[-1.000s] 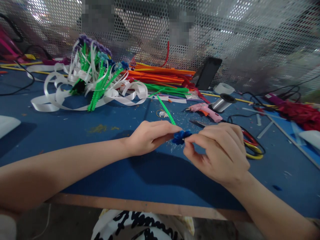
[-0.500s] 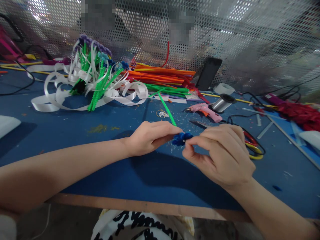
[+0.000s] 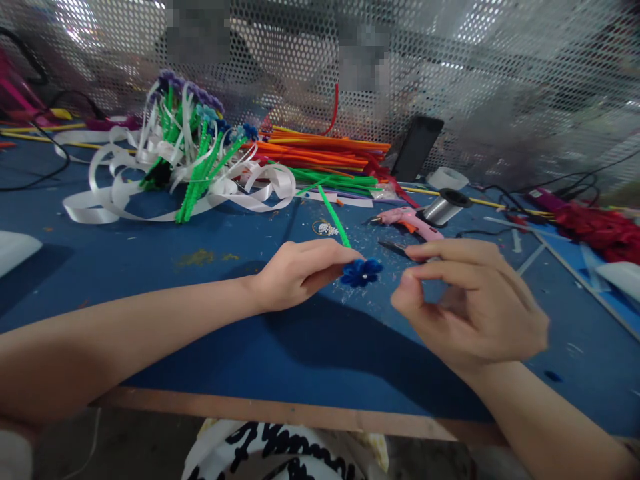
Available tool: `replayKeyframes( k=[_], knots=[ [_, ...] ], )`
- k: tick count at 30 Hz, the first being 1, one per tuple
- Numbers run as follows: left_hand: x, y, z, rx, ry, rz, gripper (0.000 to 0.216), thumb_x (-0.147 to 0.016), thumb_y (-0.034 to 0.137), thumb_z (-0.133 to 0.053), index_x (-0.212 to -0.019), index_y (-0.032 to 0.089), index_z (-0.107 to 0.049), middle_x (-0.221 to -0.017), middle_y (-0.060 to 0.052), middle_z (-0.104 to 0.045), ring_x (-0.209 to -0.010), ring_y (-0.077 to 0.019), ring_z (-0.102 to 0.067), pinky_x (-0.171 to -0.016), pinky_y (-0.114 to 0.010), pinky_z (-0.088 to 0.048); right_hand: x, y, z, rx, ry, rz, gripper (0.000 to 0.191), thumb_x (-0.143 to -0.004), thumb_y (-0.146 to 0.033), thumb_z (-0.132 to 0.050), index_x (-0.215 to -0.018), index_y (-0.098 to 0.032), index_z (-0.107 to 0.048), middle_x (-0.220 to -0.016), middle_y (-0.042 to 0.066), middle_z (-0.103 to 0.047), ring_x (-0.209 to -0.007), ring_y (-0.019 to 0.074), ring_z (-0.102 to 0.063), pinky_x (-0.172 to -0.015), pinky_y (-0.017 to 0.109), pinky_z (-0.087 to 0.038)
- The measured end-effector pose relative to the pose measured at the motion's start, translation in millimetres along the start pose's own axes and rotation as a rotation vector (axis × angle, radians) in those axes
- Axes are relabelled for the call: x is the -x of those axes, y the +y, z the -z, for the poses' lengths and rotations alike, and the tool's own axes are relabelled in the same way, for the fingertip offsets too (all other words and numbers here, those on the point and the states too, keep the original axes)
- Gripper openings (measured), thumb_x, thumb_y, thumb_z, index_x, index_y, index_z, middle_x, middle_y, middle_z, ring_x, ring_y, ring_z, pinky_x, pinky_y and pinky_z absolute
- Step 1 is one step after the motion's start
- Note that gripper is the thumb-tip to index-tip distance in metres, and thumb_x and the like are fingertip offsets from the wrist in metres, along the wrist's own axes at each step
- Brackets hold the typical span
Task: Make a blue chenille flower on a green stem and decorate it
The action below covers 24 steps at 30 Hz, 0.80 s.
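Observation:
My left hand [image 3: 305, 275] pinches a pipe-cleaner flower [image 3: 354, 275] just below its head. Blue petals face me, with a small pale bead at the centre, and the green stem [image 3: 333, 215] slants away beyond my fingers. To the right, my right hand [image 3: 467, 300] hovers apart from the flower, thumb and forefinger tips together with nothing visible between them. Behind it, dark pointed blades [image 3: 394, 249] stick out; the rest of that tool is hidden. A small patch of white beads [image 3: 327, 229] lies on the table beyond my left hand.
A pink glue gun [image 3: 410, 221] and a wire spool [image 3: 445, 208] lie beyond my right hand. White ribbon [image 3: 100, 208] curls around finished flowers [image 3: 200, 157]. Orange pipe cleaners [image 3: 320, 150], a leaning phone [image 3: 417, 148] and red material [image 3: 600, 227] line the back.
My right hand has let go of the blue flower and drawn back to the right. The flower, still in my left hand, now faces me with its centre bead showing.

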<state>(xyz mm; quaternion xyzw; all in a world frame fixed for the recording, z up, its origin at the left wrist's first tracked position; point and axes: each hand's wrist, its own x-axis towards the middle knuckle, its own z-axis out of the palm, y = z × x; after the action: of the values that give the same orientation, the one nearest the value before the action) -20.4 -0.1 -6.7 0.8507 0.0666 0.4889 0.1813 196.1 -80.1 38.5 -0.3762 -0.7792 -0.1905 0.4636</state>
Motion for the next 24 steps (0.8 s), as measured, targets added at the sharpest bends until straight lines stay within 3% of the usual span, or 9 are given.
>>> replayKeyframes(
  k=[4, 7, 11, 14, 18, 24],
  knots=[
    [0.4, 0.9, -0.9, -0.034, 0.029, 0.066, 0.02, -0.099, 0.011, -0.05, -0.112, 0.017, -0.064, -0.1, -0.006, -0.075, -0.095, -0.0132, -0.073, -0.085, -0.022, -0.056, -0.9, -1.0, -3.7, -0.62, 0.073, -0.351, 0.016, -0.086, -0.01, -0.068, -0.084, -0.025, -0.063, -0.091, 0.002, -0.078, -0.075, 0.0186, -0.071, -0.07, 0.038, -0.056],
    [-0.1, 1.3, -1.6, -0.034, 0.04, 0.078, 0.02, -0.099, 0.011, -0.05, -0.111, 0.016, -0.064, -0.101, -0.006, -0.075, -0.096, -0.0133, -0.073, -0.086, -0.022, -0.057, -6.4, -3.2, -6.5, -0.976, 0.024, -0.525, 0.012, -0.088, -0.015, -0.071, -0.085, -0.026, -0.067, -0.081, -0.001, -0.077, -0.067, 0.0167, -0.069, -0.065, 0.037, -0.058],
    [0.0, 0.2, -2.1, -0.026, 0.072, 0.054, 0.02, -0.099, 0.01, -0.051, -0.112, 0.016, -0.064, -0.1, -0.005, -0.075, -0.093, -0.0123, -0.073, -0.085, -0.022, -0.057, -13.3, -2.4, -8.6, -0.959, 0.052, -0.693, 0.014, -0.079, -0.017, -0.08, -0.077, -0.027, -0.071, -0.081, -0.001, -0.078, -0.069, 0.0171, -0.072, -0.066, 0.036, -0.061],
    [0.6, 0.3, -1.6, -0.026, 0.103, 0.051, 0.02, -0.099, 0.011, -0.05, -0.112, 0.017, -0.064, -0.1, -0.005, -0.075, -0.093, -0.0124, -0.074, -0.085, -0.023, -0.058, -14.6, 3.0, -11.0, -0.892, 0.092, -0.817, 0.014, -0.077, -0.016, -0.081, -0.083, -0.028, -0.074, -0.083, -0.001, -0.078, -0.07, 0.0164, -0.073, -0.071, 0.035, -0.062],
    [0.8, 1.6, -0.8, -0.039, 0.108, 0.097, 0.019, -0.1, 0.014, -0.049, -0.11, 0.017, -0.065, -0.102, -0.006, -0.075, -0.097, -0.0136, -0.074, -0.085, -0.023, -0.058, -10.7, 15.0, -16.5, -0.876, 0.03, -0.947, 0.013, -0.084, -0.018, -0.074, -0.094, -0.025, -0.076, -0.085, 0.0, -0.075, -0.072, 0.0134, -0.07, -0.073, 0.031, -0.059],
    [1.4, -0.8, -3.1, -0.04, 0.119, 0.14, 0.018, -0.1, 0.015, -0.05, -0.111, 0.017, -0.065, -0.102, -0.007, -0.075, -0.093, -0.0134, -0.073, -0.082, -0.024, -0.059, -7.1, 23.1, -23.1, -0.925, -0.076, -1.005, 0.017, -0.09, -0.015, -0.061, -0.101, -0.022, -0.072, -0.074, -0.002, -0.059, -0.064, 0.0101, -0.055, -0.06, 0.027, -0.048]
  ],
)
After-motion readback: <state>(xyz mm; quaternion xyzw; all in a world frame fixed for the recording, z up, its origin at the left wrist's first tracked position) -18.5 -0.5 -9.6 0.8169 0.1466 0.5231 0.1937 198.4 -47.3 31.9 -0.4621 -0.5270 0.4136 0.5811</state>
